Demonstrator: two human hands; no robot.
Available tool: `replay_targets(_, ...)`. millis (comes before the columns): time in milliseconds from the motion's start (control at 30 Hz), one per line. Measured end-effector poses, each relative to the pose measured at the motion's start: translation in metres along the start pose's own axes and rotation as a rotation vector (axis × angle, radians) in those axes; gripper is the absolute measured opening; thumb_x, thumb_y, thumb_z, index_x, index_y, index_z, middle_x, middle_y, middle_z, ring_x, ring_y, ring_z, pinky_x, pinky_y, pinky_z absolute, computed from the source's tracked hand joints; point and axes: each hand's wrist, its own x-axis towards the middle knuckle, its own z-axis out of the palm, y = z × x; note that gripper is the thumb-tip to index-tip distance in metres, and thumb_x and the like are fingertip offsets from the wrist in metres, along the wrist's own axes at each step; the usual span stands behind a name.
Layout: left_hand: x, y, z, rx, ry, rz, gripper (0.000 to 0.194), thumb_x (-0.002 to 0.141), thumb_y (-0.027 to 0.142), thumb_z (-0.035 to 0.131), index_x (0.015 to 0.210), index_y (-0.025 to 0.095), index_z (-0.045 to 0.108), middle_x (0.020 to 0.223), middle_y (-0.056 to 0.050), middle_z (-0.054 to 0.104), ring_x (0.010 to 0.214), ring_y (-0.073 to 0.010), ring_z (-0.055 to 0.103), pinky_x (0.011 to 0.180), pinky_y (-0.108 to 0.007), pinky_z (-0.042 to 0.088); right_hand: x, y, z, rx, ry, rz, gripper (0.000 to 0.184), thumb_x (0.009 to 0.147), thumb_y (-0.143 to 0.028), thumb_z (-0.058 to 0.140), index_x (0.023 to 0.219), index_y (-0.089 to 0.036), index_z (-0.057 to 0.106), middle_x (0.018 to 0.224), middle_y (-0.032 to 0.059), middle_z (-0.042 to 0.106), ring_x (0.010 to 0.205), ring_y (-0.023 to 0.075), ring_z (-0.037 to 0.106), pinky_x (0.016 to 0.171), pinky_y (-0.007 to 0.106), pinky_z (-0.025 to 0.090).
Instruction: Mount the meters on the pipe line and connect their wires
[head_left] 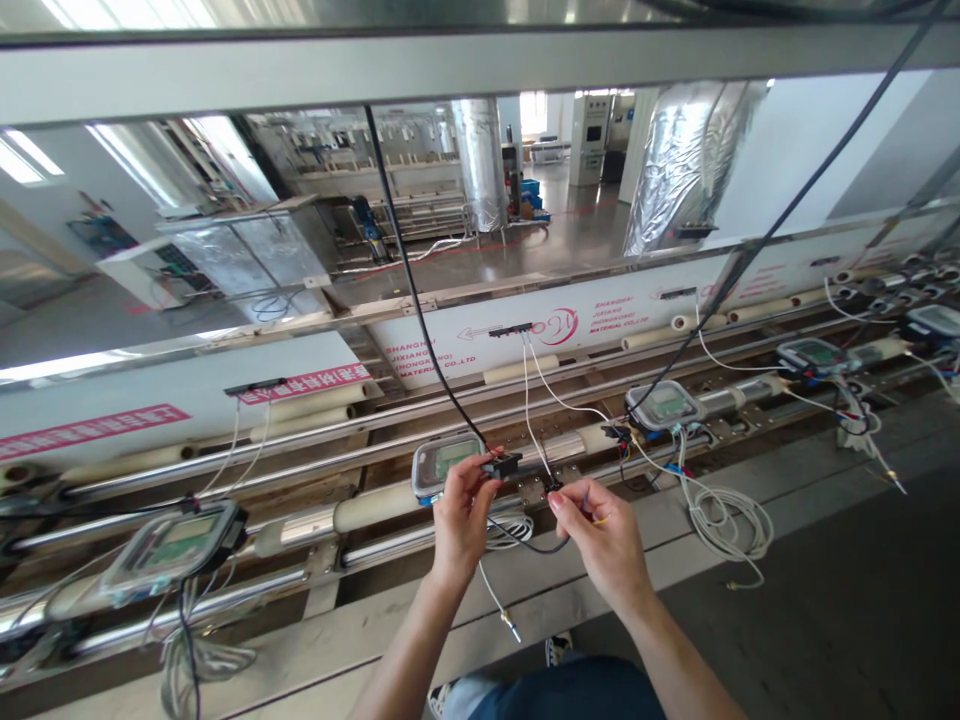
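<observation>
Between the thumb and fingers of my left hand (463, 515) is a small black connector block (504, 465), fed by a black cable (409, 270) that hangs from above. My right hand (604, 540) pinches a small black plug (553, 490) at the end of two white wires (534, 410). Thin coloured wire ends poke out by the right fingers, and a dark cable curves below between both hands. Just behind my left hand sits a meter with a clear cover and display (450, 460), partly hidden by the fingers. The two connectors are apart.
More covered meters stand along the metal pipes, one on the left (176, 545) and one on the right (664, 405). A coil of white cable (727, 525) hangs over the bench edge (360, 625). A second black cable (787, 200) slants down from the upper right.
</observation>
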Motion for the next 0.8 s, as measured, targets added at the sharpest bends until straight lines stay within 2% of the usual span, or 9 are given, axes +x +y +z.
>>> replay_targets(100, -0.011, 0.016, 0.008, -0.166, 0.051, -0.099, 0.026, 0.083, 0.028, 0.058, 0.102, 0.018, 0.042, 0.104, -0.01, 0.063, 0.101, -0.0217, 0.06, 0.089, -0.036, 0.049, 0.0, -0.006, 0.005, -0.089, 0.038, -0.113, 0.026, 0.081, -0.04, 0.058, 0.072, -0.015, 0.058, 0.062, 0.0015, 0.056, 0.055, 0.0097, 0.048, 0.053, 0.022, 0.041)
replay_targets(200, -0.015, 0.031, 0.014, -0.278, 0.066, -0.168, 0.031, 0.083, 0.031, 0.059, 0.101, 0.019, 0.038, 0.092, -0.008, 0.066, 0.089, -0.0222, 0.064, 0.078, -0.036, 0.054, 0.003, -0.008, 0.009, -0.12, 0.067, -0.302, 0.019, 0.083, -0.033, 0.057, 0.075, -0.016, 0.059, 0.092, 0.0072, 0.06, 0.077, 0.0132, 0.056, 0.068, 0.025, 0.047)
replay_targets(267, -0.016, 0.039, 0.017, -0.327, 0.062, -0.203, 0.033, 0.083, 0.033, 0.06, 0.102, 0.019, 0.036, 0.09, -0.008, 0.066, 0.086, -0.0225, 0.065, 0.073, -0.035, 0.055, 0.006, -0.009, 0.012, -0.104, 0.044, -0.351, 0.015, 0.084, -0.03, 0.056, 0.078, -0.017, 0.059, 0.104, 0.0087, 0.059, 0.089, 0.0155, 0.058, 0.078, 0.028, 0.048)
replay_targets(367, -0.018, 0.05, 0.021, -0.362, 0.064, -0.233, 0.034, 0.083, 0.034, 0.059, 0.102, 0.018, 0.037, 0.093, -0.008, 0.066, 0.086, -0.0209, 0.065, 0.074, -0.033, 0.054, 0.007, -0.012, 0.015, -0.098, 0.009, -0.333, 0.011, 0.084, -0.028, 0.055, 0.084, -0.018, 0.058, 0.104, 0.0083, 0.062, 0.091, 0.0162, 0.06, 0.084, 0.03, 0.049)
replay_targets(533, -0.019, 0.066, 0.025, -0.395, 0.081, -0.302, 0.039, 0.075, 0.022, 0.068, 0.099, 0.017, 0.038, 0.097, -0.008, 0.066, 0.088, -0.0145, 0.063, 0.079, -0.023, 0.05, 0.004, -0.019, 0.015, -0.157, 0.015, -0.372, 0.008, 0.085, -0.025, 0.052, 0.081, -0.018, 0.053, 0.106, 0.009, 0.064, 0.094, 0.0171, 0.062, 0.084, 0.031, 0.051)
replay_targets(800, -0.019, 0.073, 0.027, -0.356, 0.138, -0.313, 0.035, 0.072, 0.021, 0.07, 0.088, 0.015, 0.04, 0.081, -0.004, 0.066, 0.075, -0.0114, 0.063, 0.071, -0.019, 0.049, 0.001, -0.031, 0.013, -0.309, 0.054, -0.531, 0.004, 0.084, -0.018, 0.051, 0.08, -0.018, 0.05, 0.106, 0.01, 0.065, 0.091, 0.0162, 0.064, 0.078, 0.027, 0.053)
